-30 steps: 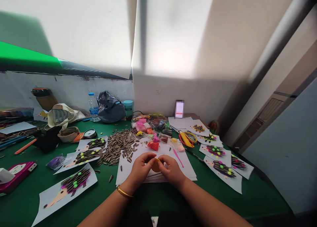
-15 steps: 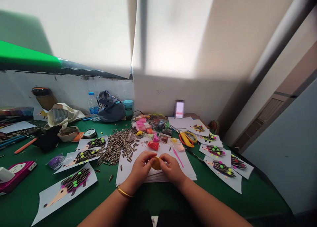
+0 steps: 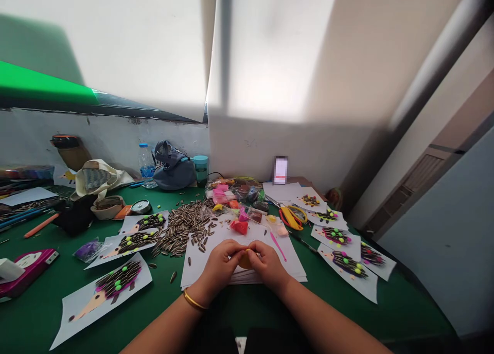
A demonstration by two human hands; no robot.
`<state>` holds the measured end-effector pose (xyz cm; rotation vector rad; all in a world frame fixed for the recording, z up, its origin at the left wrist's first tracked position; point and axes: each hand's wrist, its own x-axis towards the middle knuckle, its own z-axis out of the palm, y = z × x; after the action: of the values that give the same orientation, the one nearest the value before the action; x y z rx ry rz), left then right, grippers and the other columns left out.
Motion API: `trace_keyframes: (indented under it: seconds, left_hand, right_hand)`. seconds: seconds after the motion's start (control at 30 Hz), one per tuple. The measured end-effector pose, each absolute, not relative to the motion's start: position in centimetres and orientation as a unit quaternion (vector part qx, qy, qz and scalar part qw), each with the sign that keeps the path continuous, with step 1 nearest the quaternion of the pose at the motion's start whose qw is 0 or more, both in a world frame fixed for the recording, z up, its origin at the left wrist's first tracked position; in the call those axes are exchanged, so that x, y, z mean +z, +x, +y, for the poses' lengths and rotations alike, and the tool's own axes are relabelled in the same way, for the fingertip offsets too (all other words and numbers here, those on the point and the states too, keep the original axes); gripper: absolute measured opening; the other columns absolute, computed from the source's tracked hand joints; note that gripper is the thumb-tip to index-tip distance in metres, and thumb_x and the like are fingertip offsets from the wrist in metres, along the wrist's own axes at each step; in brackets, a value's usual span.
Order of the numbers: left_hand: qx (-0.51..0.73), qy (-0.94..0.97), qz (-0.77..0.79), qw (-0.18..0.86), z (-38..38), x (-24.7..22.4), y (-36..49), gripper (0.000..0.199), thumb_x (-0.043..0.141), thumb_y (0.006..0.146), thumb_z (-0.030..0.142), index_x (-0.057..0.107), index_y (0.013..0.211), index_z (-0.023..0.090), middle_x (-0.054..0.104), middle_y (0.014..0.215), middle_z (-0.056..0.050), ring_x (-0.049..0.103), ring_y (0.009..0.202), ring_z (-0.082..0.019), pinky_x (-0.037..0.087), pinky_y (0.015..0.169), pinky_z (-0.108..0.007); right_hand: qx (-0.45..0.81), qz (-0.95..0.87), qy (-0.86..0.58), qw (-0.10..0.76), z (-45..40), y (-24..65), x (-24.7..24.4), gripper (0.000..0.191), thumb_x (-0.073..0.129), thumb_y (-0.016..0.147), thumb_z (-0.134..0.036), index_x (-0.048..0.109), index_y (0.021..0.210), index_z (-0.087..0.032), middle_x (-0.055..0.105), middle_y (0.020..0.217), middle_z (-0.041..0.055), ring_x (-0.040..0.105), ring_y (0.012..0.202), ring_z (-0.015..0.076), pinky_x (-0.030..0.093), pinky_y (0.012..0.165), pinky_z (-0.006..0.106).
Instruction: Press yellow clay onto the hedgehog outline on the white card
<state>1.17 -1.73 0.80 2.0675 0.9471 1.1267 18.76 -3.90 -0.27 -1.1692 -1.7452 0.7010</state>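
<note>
A flattened yellow-brown piece of clay (image 3: 245,261) is pinched between my two hands above a stack of white paper (image 3: 208,272). My left hand (image 3: 223,264) grips its left side, thumb and fingers closed. On its right edge, my right hand (image 3: 267,261) is closed in the same way. Just beyond my fingers lie a red clay lump (image 3: 240,226) and, to the right, a pink tool (image 3: 278,246). Sunflower seeds (image 3: 185,225) are heaped at the left of the paper.
Hedgehog pictures made with seeds lie at the left (image 3: 116,282) and right (image 3: 349,265). Scissors (image 3: 291,216), clay packets (image 3: 235,192), a propped phone (image 3: 281,170), a water bottle (image 3: 146,166) and a blue bag (image 3: 173,169) stand or lie farther back on the green table (image 3: 162,313).
My fingertips have drawn closer together at the top of the clay piece, covering more of its upper edge. The view has shifted very slightly.
</note>
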Motion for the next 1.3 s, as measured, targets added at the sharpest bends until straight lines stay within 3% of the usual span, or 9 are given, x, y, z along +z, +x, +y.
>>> trace_keyframes:
  seconds: [0.13,0.37,0.57,0.77,1.0,1.2,1.3]
  left_hand:
    - [0.455,0.751,0.376,0.296,-1.64,0.85,1.08,0.017,0.059,0.088,0.028,0.074,0.093,0.022,0.071,0.089,-0.005,0.065,0.086,-0.019,0.05,0.081,-0.032]
    - [0.459,0.744,0.37,0.313,-1.42,0.84,0.94,0.025,0.057,0.089,0.031,0.071,0.109,0.025,0.068,0.107,-0.006,0.062,0.102,-0.021,0.049,0.092,-0.035]
    - [0.432,0.754,0.374,0.324,-1.4,0.71,1.1,0.019,0.059,0.086,0.027,0.075,0.094,0.023,0.069,0.088,-0.005,0.064,0.087,-0.02,0.051,0.081,-0.033]
    - [0.452,0.728,0.384,0.344,-1.59,0.94,1.15,0.029,0.055,0.09,0.032,0.069,0.114,0.024,0.07,0.11,-0.007,0.064,0.101,-0.021,0.05,0.09,-0.036]
    - [0.459,0.746,0.363,0.318,-1.76,1.04,1.42,0.014,0.061,0.084,0.025,0.074,0.09,0.023,0.07,0.088,-0.004,0.064,0.087,-0.019,0.051,0.081,-0.032]
    - [0.445,0.739,0.367,0.348,-1.85,1.21,1.32,0.024,0.057,0.087,0.03,0.071,0.105,0.023,0.071,0.103,-0.006,0.064,0.097,-0.02,0.051,0.089,-0.035]
    - [0.445,0.752,0.348,0.341,-1.69,1.03,1.33,0.021,0.058,0.087,0.027,0.073,0.102,0.024,0.071,0.097,-0.005,0.064,0.094,-0.02,0.051,0.087,-0.034]
  right_hand:
    - [0.291,-0.707,-0.459,0.452,-3.94,18.88,0.04,0.018,0.049,0.091,-0.031,0.061,0.087,-0.019,0.062,0.081,0.001,0.056,0.075,0.0159,0.042,0.068,0.026]
    - [0.293,-0.704,-0.467,0.448,-3.99,18.81,0.17,0.017,0.048,0.09,-0.03,0.061,0.086,-0.019,0.062,0.079,0.0009,0.055,0.073,0.0155,0.042,0.067,0.026]
    - [0.28,-0.713,-0.471,0.438,-4.04,18.66,0.17,0.015,0.049,0.089,-0.026,0.062,0.085,-0.019,0.062,0.079,0.001,0.055,0.075,0.0158,0.042,0.068,0.026]
    - [0.283,-0.709,-0.474,0.439,-3.96,18.76,0.08,0.016,0.048,0.089,-0.027,0.061,0.083,-0.019,0.061,0.078,0.0008,0.055,0.073,0.0156,0.042,0.066,0.025]
    - [0.292,-0.705,-0.47,0.444,-3.84,18.74,-0.06,0.016,0.05,0.089,-0.027,0.063,0.086,-0.019,0.063,0.08,0.0013,0.057,0.076,0.0157,0.043,0.069,0.025]
    - [0.297,-0.701,-0.465,0.453,-3.84,18.76,-0.02,0.02,0.048,0.091,-0.029,0.063,0.085,-0.018,0.063,0.079,0.0015,0.056,0.073,0.0155,0.043,0.067,0.026]
    - [0.296,-0.703,-0.464,0.45,-3.91,18.66,0.03,0.02,0.049,0.091,-0.03,0.064,0.084,-0.019,0.064,0.079,0.0019,0.056,0.074,0.016,0.044,0.067,0.026]
